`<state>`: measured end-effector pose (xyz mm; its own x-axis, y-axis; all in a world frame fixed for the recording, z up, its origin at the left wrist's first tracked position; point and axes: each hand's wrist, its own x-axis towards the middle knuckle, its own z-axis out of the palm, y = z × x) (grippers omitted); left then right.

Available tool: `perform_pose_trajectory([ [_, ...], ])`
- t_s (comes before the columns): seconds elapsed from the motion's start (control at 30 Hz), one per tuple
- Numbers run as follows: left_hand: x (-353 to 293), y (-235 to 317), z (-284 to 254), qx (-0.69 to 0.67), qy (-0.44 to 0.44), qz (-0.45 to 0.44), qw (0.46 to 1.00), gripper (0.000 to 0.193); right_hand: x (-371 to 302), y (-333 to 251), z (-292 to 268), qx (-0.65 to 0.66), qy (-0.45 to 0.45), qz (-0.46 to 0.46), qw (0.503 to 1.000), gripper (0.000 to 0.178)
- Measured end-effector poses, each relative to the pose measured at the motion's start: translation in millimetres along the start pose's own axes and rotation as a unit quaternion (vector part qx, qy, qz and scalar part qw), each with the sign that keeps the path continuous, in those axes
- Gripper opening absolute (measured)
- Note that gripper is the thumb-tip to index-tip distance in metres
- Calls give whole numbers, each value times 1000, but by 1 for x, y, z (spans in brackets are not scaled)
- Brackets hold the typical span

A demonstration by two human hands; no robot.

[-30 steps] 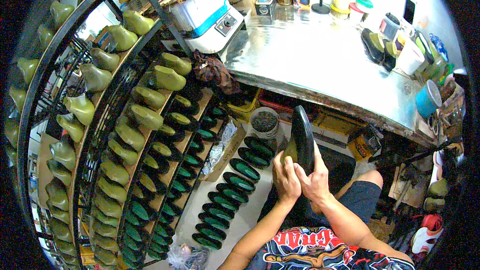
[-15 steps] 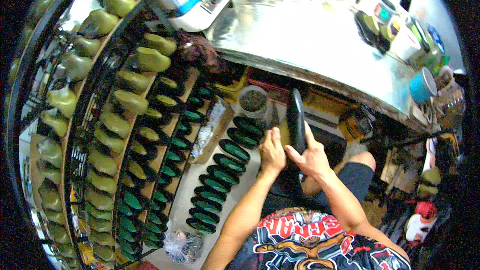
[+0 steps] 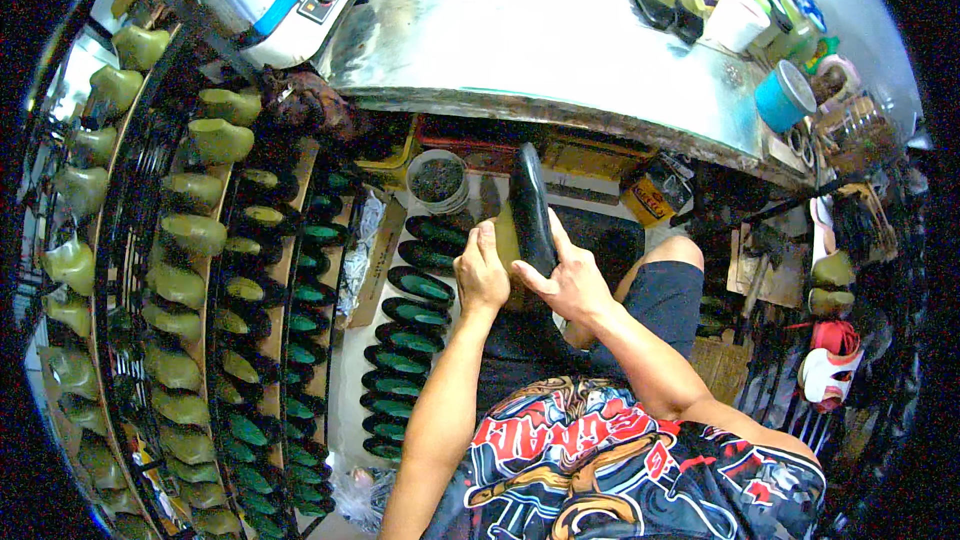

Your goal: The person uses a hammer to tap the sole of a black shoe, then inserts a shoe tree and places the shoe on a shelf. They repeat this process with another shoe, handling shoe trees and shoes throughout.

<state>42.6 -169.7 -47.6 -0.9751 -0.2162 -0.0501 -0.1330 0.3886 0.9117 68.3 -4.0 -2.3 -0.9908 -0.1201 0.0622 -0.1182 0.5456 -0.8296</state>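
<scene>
In front of my lap I hold a shoe last point(image 3: 532, 205) covered with a glossy black shoe upper, with an olive-green side showing at its left. It stands roughly upright, its rounded tip pointing toward the workbench. My left hand point(image 3: 482, 268) grips the olive side, its fingers pressed together around the edge. My right hand point(image 3: 572, 278) is closed on the black side near the lower end, thumb across its face and fingers along the right edge. The lower end is partly hidden behind my hands.
On the left, racks hold rows of olive lasts point(image 3: 178, 282) and black shoes with green insides. More such black pieces point(image 3: 405, 340) line the floor beside me. Ahead are a metal-topped bench point(image 3: 520, 50), a bucket point(image 3: 438, 178) and a yellow box point(image 3: 650, 198). A hammer point(image 3: 757, 275) hangs at right.
My view has swung to the right, so the surroundings appear farther left. The last has turned in my hands, showing more of its broad black face. Both hands keep their grip.
</scene>
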Motion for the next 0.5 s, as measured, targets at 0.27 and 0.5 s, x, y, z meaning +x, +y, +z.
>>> perform_pose_trajectory([
  [0.27,-19,-8,21,-120,132,-52,983,53,5,-20,30,-68,106,-15,992,103],
  [0.5,-15,-19,14,-192,121,-114,967,63,2,-27,21,-68,-37,31,997,115],
])
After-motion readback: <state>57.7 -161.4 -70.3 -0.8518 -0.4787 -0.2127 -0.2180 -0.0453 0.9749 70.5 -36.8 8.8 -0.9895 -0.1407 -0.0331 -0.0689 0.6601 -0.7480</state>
